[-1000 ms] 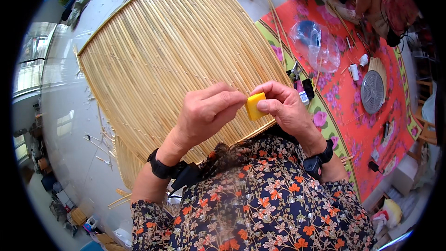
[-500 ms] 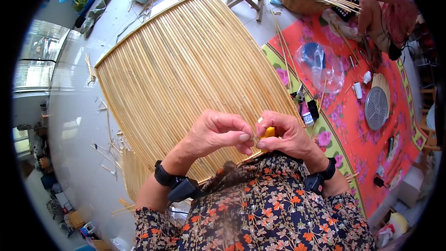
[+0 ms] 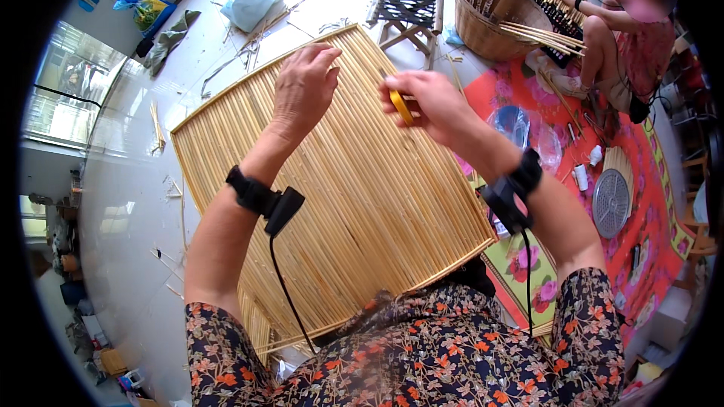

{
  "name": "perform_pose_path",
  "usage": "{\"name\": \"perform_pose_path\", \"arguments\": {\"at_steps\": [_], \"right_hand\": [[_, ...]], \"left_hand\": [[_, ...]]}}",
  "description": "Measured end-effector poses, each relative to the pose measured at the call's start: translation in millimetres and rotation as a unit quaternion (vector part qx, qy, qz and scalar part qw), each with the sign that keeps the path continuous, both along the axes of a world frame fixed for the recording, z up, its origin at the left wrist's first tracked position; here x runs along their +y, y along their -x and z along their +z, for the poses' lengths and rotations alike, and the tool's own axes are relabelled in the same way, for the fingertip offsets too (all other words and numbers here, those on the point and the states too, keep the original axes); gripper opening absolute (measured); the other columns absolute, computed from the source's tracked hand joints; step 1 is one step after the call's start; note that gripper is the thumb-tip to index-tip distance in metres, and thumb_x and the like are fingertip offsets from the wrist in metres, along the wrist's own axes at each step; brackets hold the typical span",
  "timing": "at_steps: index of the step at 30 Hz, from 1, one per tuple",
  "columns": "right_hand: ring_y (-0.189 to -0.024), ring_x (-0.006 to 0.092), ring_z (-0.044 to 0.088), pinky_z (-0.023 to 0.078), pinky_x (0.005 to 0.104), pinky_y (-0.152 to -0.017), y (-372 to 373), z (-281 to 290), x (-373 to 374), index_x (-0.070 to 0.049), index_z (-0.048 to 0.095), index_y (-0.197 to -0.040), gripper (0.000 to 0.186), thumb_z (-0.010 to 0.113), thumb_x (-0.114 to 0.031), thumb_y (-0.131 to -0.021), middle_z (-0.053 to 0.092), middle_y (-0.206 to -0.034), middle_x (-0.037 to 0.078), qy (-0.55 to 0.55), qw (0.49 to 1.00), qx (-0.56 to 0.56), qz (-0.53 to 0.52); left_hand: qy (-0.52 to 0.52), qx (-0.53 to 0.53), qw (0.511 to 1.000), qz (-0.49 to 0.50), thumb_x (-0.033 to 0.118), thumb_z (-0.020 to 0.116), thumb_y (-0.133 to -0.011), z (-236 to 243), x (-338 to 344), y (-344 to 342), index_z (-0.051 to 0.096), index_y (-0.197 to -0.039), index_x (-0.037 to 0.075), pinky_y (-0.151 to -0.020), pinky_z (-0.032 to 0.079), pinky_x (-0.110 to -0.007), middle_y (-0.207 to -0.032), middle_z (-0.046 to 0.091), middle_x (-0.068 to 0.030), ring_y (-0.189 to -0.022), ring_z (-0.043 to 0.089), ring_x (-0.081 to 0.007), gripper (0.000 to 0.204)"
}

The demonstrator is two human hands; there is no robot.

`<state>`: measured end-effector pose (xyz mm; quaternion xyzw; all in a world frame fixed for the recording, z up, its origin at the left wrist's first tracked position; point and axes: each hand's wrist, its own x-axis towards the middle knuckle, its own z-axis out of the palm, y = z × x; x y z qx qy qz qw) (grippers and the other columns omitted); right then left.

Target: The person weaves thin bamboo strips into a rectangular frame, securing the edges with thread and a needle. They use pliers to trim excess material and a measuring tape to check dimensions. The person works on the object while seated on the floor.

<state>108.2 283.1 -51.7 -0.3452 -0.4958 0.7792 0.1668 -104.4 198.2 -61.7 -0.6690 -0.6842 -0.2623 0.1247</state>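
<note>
A yellow item [image 3: 401, 108] was gripped in the curled fingers of the right hand [image 3: 439, 102], above the far part of a cane mat [image 3: 362, 203]. The left hand [image 3: 303, 89] was held farther left, fingers bent; whether anything was pinched could not be told. The mat seemed already filled edge to edge; what was left could not be seen.

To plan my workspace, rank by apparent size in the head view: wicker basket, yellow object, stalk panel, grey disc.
1. Stalk panel
2. Wicker basket
3. Grey disc
4. Yellow object, partly covered by the right hand; being nearer the camera, its true size is unsure.
</note>
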Motion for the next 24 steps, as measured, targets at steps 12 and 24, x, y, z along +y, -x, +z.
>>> {"name": "perform_pose_path", "arguments": {"at_steps": [12, 24], "right_hand": [[-0.065, 0.0211, 0.07, 0.058, 0.0309, -0.047, 135.8, -52.3, 92.7, 0.002, 0.064, -0.098, 0.015, 0.06, -0.012, -0.094, 0.068, -0.081, 0.014, 0.071, 0.997, 0.0, -0.011], [-0.069, 0.0239, 0.07, 0.058, 0.0314, -0.051, 157.2, -33.8, 92.6, 0.003, 0.059, -0.11, 0.022, 0.05, -0.014, -0.099, 0.068, -0.09, 0.015, 0.034, 0.992, -0.055, -0.108]], "left_hand": [[0.142, -0.136, 0.979, 0.061, 0.024, 0.054, -0.095, -23.8, 91.5, 95.5, 0.065, -0.123, 0.008, -0.093, 0.051, -0.042, -0.111, 0.069, -0.0203, -0.102, 0.066, -0.0378, 0.034], [0.194, -0.227, 0.951, 0.084, 0.03, 0.059, -0.094, -14.5, 107.9, 98.2, 0.073, -0.102, 0.002, -0.078, 0.052, -0.036, -0.086, 0.072, -0.0154, -0.08, 0.068, -0.0233, 0.032]]}}
